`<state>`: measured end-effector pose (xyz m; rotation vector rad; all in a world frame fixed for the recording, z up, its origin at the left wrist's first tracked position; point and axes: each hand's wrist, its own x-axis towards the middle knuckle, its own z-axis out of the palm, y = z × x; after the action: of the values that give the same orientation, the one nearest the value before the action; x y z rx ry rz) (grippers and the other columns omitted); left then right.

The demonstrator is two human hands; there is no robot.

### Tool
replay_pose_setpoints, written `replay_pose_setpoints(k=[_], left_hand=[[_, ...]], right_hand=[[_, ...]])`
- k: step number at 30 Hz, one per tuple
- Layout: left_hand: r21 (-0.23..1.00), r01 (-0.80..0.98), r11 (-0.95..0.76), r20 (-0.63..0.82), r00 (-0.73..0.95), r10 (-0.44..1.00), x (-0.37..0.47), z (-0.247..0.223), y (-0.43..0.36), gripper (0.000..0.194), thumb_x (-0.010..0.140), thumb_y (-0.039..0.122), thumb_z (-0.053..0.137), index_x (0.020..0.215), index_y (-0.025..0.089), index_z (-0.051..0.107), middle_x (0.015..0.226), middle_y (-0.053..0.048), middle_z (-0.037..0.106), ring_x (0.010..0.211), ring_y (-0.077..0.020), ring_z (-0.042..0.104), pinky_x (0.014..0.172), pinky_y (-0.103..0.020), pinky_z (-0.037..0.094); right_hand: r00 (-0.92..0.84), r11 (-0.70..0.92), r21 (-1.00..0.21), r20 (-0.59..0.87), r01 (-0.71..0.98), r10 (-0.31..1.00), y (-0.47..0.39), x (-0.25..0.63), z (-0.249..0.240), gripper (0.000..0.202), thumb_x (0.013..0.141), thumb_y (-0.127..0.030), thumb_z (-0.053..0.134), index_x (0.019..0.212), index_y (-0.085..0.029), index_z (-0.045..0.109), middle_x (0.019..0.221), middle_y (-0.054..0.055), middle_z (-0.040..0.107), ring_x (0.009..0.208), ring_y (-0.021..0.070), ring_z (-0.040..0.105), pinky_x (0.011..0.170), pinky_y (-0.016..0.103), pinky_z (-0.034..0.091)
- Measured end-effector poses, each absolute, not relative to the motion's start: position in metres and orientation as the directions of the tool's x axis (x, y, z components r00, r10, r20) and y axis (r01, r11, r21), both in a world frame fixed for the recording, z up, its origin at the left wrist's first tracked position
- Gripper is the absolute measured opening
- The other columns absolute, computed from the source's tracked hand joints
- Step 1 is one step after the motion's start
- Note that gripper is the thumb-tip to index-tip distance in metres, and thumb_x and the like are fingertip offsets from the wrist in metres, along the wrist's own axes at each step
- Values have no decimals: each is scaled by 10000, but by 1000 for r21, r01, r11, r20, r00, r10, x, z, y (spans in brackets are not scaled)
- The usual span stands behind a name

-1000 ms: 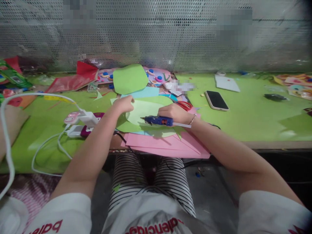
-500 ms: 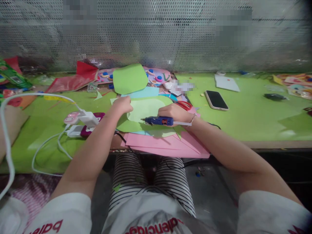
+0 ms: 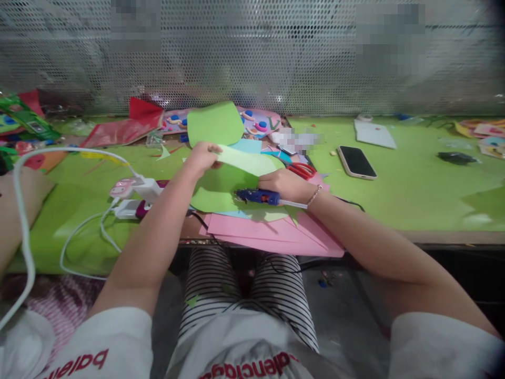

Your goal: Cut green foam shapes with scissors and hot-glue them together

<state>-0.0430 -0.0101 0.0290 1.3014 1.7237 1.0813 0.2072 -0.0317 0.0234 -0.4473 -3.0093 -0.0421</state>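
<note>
My left hand (image 3: 204,158) pinches the left end of a pale green paper piece (image 3: 244,159), whose near edge is raised off a brighter green sheet (image 3: 215,190). Closed around a blue hot glue gun (image 3: 258,196), my right hand (image 3: 284,184) stays at the right side of the papers. The gun lies sideways with its nozzle to the left, and a clear glue stick (image 3: 292,204) comes out of its back. Pink sheets (image 3: 252,231) lie under the green paper at the table's front edge.
Red-handled scissors (image 3: 303,170) lie just beyond my right hand. A phone (image 3: 357,162) rests on the right. White chargers and cables (image 3: 130,209) sit by my left forearm. Another person's arm (image 3: 19,205) is at far left. A perforated metal panel (image 3: 252,63) stands behind.
My left hand has moved slightly up and lifted the pale green paper, which lay flat before. The glue gun has hardly moved in my right hand.
</note>
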Motion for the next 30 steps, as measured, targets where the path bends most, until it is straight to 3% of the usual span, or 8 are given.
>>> replay_pose_setpoints(k=[4,8,15,24,30], left_hand=[[998,-44,54,-66,-344,937,-37,40,-14,262,697,-82,478,820,107,609,844,-64,600,567,-56,562,573,-193,520],[974,-222,33,-110,-344,933,-32,52,-23,320,655,-76,470,877,109,608,721,-23,552,520,-47,545,541,-165,497],[937,-340,75,-181,-294,938,-31,58,-30,375,647,-12,487,963,140,621,600,18,482,459,-47,502,530,-160,489],[926,-374,47,-177,-322,930,-31,51,-23,277,666,47,558,917,145,620,605,4,528,470,-63,497,515,-183,484],[931,-359,56,-176,-310,934,-29,47,-21,227,692,81,555,902,144,613,543,22,499,431,-60,463,468,-176,440]], right_hand=[[-920,928,-33,123,370,371,-27,205,17,191,858,-308,466,793,-151,553,776,83,580,613,140,455,568,277,277],[-858,878,-115,186,465,479,-19,202,8,200,834,-319,495,816,-141,585,780,88,591,646,152,478,598,271,311],[-764,792,-278,229,543,604,-12,202,1,375,818,-509,558,805,-138,614,727,68,592,653,156,491,605,267,337],[-663,700,-412,257,583,703,-7,199,-5,337,761,-478,631,817,-146,641,725,58,619,662,165,540,603,268,373],[-721,757,-353,255,550,644,-11,200,0,279,790,-451,610,781,-173,616,735,69,618,659,171,526,615,285,388]])
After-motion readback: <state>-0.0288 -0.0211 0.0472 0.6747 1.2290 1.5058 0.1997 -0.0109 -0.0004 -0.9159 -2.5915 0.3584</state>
